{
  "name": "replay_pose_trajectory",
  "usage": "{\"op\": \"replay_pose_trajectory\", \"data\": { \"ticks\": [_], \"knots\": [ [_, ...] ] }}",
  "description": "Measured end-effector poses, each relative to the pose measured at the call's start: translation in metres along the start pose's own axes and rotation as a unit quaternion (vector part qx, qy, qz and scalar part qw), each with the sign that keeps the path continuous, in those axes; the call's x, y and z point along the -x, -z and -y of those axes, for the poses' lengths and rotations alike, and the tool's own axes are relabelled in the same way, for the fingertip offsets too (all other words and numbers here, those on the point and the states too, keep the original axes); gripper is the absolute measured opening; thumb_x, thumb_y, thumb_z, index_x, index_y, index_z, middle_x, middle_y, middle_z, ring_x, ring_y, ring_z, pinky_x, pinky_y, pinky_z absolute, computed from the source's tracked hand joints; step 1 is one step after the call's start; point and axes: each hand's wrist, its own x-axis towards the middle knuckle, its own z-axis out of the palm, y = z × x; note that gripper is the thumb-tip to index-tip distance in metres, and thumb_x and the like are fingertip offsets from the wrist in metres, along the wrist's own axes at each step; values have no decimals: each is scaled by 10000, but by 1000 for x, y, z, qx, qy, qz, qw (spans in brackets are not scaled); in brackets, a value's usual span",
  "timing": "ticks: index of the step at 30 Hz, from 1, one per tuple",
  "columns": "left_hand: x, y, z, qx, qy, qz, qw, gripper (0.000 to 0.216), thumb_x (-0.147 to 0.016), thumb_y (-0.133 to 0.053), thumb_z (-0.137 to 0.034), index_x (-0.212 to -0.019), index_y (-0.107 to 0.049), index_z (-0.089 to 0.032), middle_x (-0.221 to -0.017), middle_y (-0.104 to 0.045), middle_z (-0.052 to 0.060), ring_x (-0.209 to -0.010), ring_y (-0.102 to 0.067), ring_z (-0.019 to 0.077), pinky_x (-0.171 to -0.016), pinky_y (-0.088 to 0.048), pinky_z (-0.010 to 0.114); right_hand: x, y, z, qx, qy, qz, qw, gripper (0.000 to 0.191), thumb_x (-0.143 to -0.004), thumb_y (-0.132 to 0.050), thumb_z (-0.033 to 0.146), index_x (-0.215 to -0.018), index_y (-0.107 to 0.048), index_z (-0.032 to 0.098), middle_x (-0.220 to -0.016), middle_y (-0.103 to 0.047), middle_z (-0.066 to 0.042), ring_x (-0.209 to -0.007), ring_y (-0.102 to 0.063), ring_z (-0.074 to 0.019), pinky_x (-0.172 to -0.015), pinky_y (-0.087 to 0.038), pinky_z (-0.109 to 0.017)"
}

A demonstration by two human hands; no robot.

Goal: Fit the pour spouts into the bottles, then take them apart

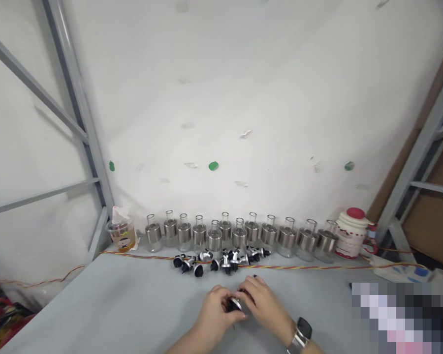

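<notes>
Both hands meet over the near middle of the table, around a small black and silver bottle cap (236,304). My left hand (214,310) grips it from the left, with fingers curled and thumb against its lower edge. My right hand (261,301), below a wrist with a metal-banded watch, closes on it from the right with bent fingers. The fingers hide much of the cap. Beyond the hands lies a loose group of similar black and silver caps (226,264), some tipped over. Behind them stands a row of clear glass bottles with metal sleeves (214,239), their necks uncapped.
A plastic cup of amber drink (123,237) stands at the back left; a cream jar with a red lid (351,233) is at the right end. A twisted red-yellow wire (299,267) crosses the table (107,305). Metal frames flank both sides. A blurred patch covers the lower right.
</notes>
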Motion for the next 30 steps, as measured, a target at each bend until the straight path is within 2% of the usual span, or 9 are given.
{"op": "replay_pose_trajectory", "data": {
  "ticks": [4,8,12,15,19,23,25,28,30],
  "knots": [
    [2,-2,-1,7,9,-3,1000,260,-511,-743,-207,-735,-631,-140,-699,-541,-9,-574,-498,116,-532,-388,222,-1,-8,1,52,17,-43,998,366,-912,-257,218,-705,-556,181,-687,-585,-43,-667,-532,-185,-714,-385,-334],
    [4,-1,-6,10,5,-13,1000,251,-515,-741,-206,-725,-620,-143,-716,-536,0,-618,-523,136,-576,-424,241,-5,-2,-17,0,-109,-94,990,405,-918,-219,267,-674,-533,190,-639,-591,-40,-631,-554,-171,-626,-399,-276],
    [1,1,-8,99,-36,-18,994,270,-656,-638,-268,-905,-614,-165,-854,-541,36,-717,-566,155,-649,-471,263,-7,7,-44,-14,-177,-61,982,302,-875,-311,247,-798,-592,169,-806,-649,-82,-763,-601,-191,-683,-411,-267],
    [-1,-1,-5,155,0,2,988,409,-734,-532,-383,-1067,-536,-145,-846,-531,45,-594,-568,134,-562,-483,276,-7,6,-55,-13,-200,-37,979,245,-833,-380,241,-843,-611,159,-896,-651,-100,-837,-605,-207,-711,-411,-263],
    [2,1,-8,146,42,24,988,553,-789,-389,-511,-1203,-444,-149,-769,-494,14,-485,-490,98,-461,-432,249,-8,6,-54,2,-222,-51,974,273,-837,-369,299,-884,-597,156,-888,-633,-116,-788,-603,-227,-679,-409,-288],
    [11,6,-19,81,-13,-14,997,462,-846,-322,-479,-1184,-472,-202,-848,-510,24,-667,-497,125,-674,-425,275,-6,7,-33,-101,-208,-86,969,382,-865,-298,436,-752,-572,195,-759,-622,-64,-721,-581,-194,-661,-404,-269],
    [14,7,-23,75,-33,-26,996,422,-860,-316,-453,-1162,-459,-196,-875,-528,34,-765,-501,148,-755,-397,289,-6,2,-16,-231,-209,-48,949,484,-857,-256,522,-618,-527,199,-601,-582,-25,-569,-548,-156,-554,-400,-244],
    [14,7,-25,65,-54,-35,996,350,-877,-278,-426,-1042,-458,-176,-826,-533,32,-761,-499,159,-743,-387,292,-7,-15,8,-411,-242,51,877,549,-780,-248,663,-582,-470,202,-434,-460,38,-346,-412,-105,-349,-303,-219],
    [12,7,-24,36,-64,-48,996,303,-884,-259,-409,-914,-456,-180,-786,-521,26,-733,-494,159,-717,-381,288,-8,-26,19,-485,-256,48,835,540,-702,-318,727,-586,-429,211,-380,-398,72,-290,-352,-87,-299,-260,-206]
  ]
}}
